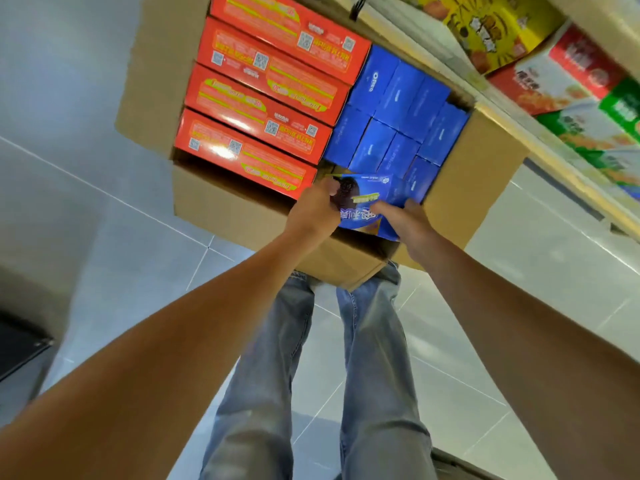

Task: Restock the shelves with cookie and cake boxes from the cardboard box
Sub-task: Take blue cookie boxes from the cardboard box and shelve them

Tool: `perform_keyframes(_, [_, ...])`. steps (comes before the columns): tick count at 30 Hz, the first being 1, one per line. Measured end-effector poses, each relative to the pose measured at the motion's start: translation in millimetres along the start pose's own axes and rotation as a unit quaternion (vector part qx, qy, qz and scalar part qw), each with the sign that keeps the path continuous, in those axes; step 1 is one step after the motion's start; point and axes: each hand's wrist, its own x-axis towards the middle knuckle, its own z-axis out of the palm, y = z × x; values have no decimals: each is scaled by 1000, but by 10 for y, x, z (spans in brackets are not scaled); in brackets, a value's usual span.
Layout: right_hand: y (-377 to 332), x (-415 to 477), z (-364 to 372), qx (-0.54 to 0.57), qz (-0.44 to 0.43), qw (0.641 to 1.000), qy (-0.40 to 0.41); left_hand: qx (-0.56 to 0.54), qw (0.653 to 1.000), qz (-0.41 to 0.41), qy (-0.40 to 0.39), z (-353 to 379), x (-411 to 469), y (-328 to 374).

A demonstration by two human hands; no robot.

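Two bare forearms run up from both lower corners of the frame, over legs in blue jeans [284,358]. The left hand [313,206] and right hand [403,220] grip opposite edges of one blue printed cookie box [367,199], fingers curled round it. Its printed face is up, at the near corner of the open brown cardboard carton [221,206]. The long axis is unclear because the hands cover its ends. Flat red boxes [263,98] and small blue boxes [398,116] fill the carton. The stocked shelf [571,178] lies upper right, on the right hand's side, so the carry likely swings that way.
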Motion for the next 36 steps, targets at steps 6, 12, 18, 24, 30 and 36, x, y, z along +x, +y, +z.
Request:
perform_keyframes(6, [-559,-713,-632,-93,-86,989,-79,89,986,88,-113,-435,-278,907])
perform_keyframes(12, [-1332,-1540,-1318,-117,-165,971,-125,180,947,228,-139,-963,-638,1887])
perform_keyframes(18, [-1693,-2349,-2134,51,-198,977,-66,-1,955,279,-96,-1528,-1190,2840])
perform_keyframes(24, [-1988,-3219,-2712,-16,-245,968,-46,-168,957,189,-140,-2078,-1808,3531])
perform_keyframes(30, [-2389,-4125,-3159,-109,-322,940,-10,17,951,298,-77,-2599,-2556,4171])
perform_keyframes(36, [-2784,-5077,-3336,-152,-378,913,9,-1,935,350,-61,-3011,-3480,4623])
